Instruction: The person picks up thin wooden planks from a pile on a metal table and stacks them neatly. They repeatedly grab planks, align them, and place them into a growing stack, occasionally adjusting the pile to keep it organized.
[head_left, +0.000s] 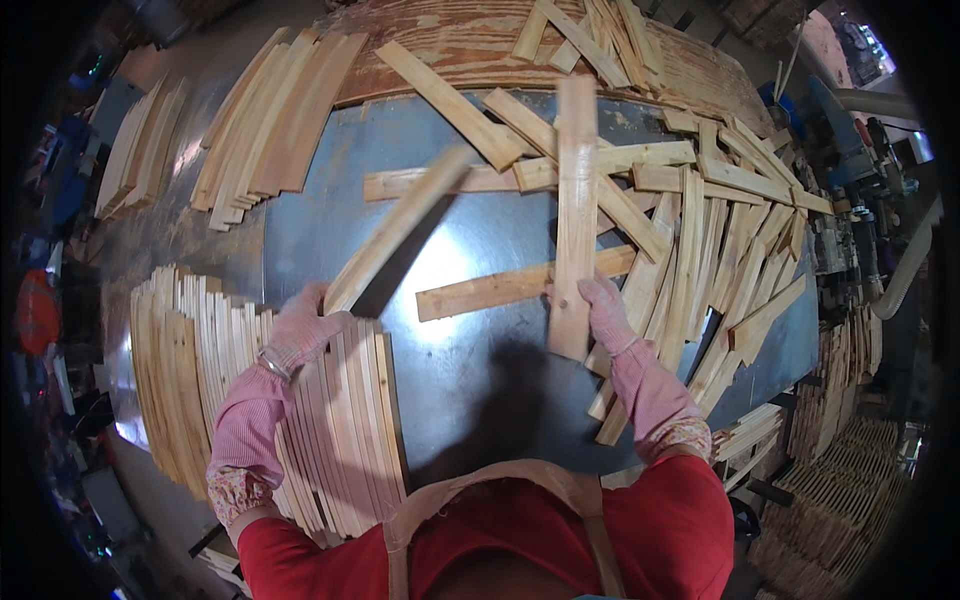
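Pale gloves cover both my hands. My left hand (305,328) is closed around the near end of a narrow wooden slat (405,228), which slants up and away to the right. Just beneath that hand stands a tight row of slats (330,430) lined up side by side. My right hand (605,312) grips the lower part of a wide wooden board (575,200), its face toward me and its far end slightly blurred. Between the hands, a loose slat (485,292) lies on the metal tabletop (440,370), its right part passing behind the board.
A jumbled heap of slats (740,230) spreads over the table's right side. More stacked slats (275,120) lie at the far left. Loose pieces (590,40) rest on a plywood sheet (430,30) at the back. Bundled slats (840,490) stand low at the right.
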